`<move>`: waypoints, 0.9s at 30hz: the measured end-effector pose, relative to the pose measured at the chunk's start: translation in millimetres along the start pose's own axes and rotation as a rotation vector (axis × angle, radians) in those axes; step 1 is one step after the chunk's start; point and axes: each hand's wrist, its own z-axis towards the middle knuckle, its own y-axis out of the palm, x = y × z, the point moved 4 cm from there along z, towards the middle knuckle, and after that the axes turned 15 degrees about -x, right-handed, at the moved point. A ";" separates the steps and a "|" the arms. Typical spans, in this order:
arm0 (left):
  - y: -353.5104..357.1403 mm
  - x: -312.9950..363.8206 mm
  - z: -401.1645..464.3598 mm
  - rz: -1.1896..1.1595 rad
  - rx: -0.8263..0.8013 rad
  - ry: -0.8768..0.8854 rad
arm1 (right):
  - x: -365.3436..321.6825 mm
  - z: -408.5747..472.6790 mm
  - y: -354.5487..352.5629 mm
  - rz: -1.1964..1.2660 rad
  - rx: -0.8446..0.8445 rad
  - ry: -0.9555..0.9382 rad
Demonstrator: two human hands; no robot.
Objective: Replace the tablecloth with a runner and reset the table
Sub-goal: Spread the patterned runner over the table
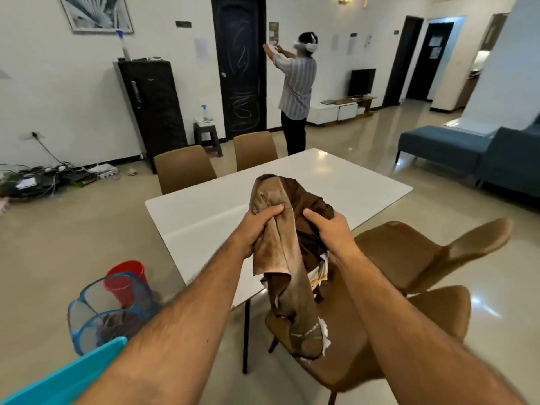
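- Much open floor [73, 229] lies left of the table, with a tangle of cables [43, 176] along the far wall.
- White table [336, 182] stands bare-topped, its near corner pointing toward the camera and its near-right edge just beside a brown chair [409, 258].
- Two more brown chairs [184, 168] are pushed against the far edge of the table.
- Blue sofa [467, 150] sits well apart to the right, with floor between it and the table.
- Another person [295, 83] stands beyond the table, facing a dark door [239, 68].
- Brown cloth [280, 258] is bunched and held up over the near table corner, its tail hanging toward the chair seat.
- Blue mesh basket [87, 311] stands on the floor at lower left, a red bucket [125, 276] touching it.
- Left hand [257, 226] grips the cloth's tan fold; right hand [330, 226] clutches its darker bunch.
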 end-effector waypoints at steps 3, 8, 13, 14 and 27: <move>-15.1 8.1 27.9 0.043 0.089 0.017 | -6.5 42.5 -6.4 -0.012 -0.045 0.028; -47.8 32.0 75.8 0.163 0.269 0.066 | -28.3 105.7 -14.7 0.044 -0.035 -0.002; -90.7 50.2 131.3 0.281 0.277 0.061 | -42.1 164.2 -28.5 0.066 0.054 -0.009; -98.9 54.1 142.7 0.325 0.252 0.055 | -45.3 177.5 -31.2 0.058 0.080 -0.018; -204.3 81.2 286.7 0.671 0.061 0.014 | -50.3 340.2 15.8 0.103 0.386 -0.050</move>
